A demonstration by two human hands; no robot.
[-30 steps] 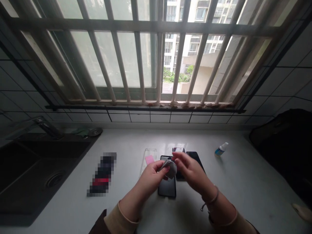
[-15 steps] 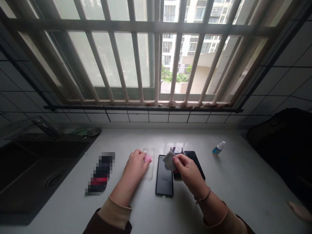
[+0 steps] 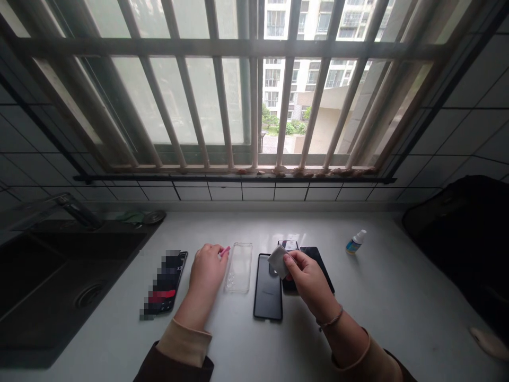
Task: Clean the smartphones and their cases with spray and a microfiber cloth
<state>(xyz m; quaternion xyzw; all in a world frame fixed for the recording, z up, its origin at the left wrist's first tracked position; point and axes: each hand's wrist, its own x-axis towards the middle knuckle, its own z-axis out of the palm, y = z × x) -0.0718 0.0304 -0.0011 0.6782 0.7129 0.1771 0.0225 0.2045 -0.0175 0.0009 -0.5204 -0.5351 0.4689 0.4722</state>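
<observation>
**Two hands busy over a row of phones on a white counter**

And here's the scene: a big barred window [image 3: 254, 90] fills the view, frosted panes on the left, and apartment blocks and a patch of greenery through the clear section on the right. A dark-lined tiled wall [image 3: 469, 132] frames it on both sides. Below, a white countertop [image 3: 382, 313] runs the full width, with a dark sink [image 3: 47, 286] set into its left end, a faucet [image 3: 75, 209] behind that, and a bulky dark object [image 3: 453, 233] at the far right.

Across the counter, left to right: a phone with a pixelated screen [image 3: 165, 281], a clear phone case [image 3: 239, 268], a black phone [image 3: 268, 286] lying flat, a phone [image 3: 288, 245] mostly hidden under the right hand, and another black phone [image 3: 318, 260] just beside it. Well off to the right, a small spray bottle [image 3: 356, 242] stands upright.

The right hand [image 3: 308, 281], bracelet on the wrist, pinches a grey cloth [image 3: 278, 261] between thumb and fingers, right over the hidden phone. The left hand [image 3: 205, 273] sits between the pixelated phone and the clear case, fingers curled tight around a slim pink item [image 3: 225, 250], its tip poking out.
</observation>
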